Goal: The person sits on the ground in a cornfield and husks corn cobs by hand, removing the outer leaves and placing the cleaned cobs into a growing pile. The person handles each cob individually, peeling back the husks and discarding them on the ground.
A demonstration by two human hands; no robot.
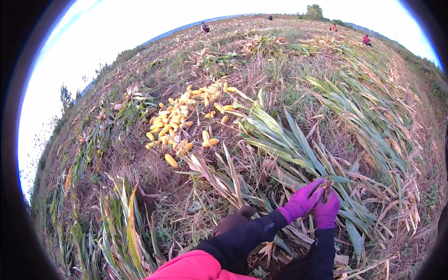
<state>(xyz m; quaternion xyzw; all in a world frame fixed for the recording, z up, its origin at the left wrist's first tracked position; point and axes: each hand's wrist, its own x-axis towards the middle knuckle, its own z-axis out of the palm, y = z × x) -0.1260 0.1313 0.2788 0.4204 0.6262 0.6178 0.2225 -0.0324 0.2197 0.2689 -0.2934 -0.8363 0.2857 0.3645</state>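
My left hand (301, 200), in a purple knit glove, and my right hand (327, 209), gloved alike, meet at the lower right. Between their fingers they grip the dry, brownish tip of a corn husk (327, 184); what lies inside the husk is hidden. Under and beyond the hands lie cut corn stalks (297, 147) with long green and tan leaves. Husked yellow corn cobs (175, 115) form a loose pile on the ground up ahead, left of the stalks. A single cob (171, 160) rests at the near edge of that pile.
More cut stalks lie in rows at the right (367, 122) and lower left (122, 231). Dry grass and stubble cover the field. A dark shoe or knee (232, 220) shows below my left forearm. Far off are several people, one crouching (204, 27) and another in red (366, 40).
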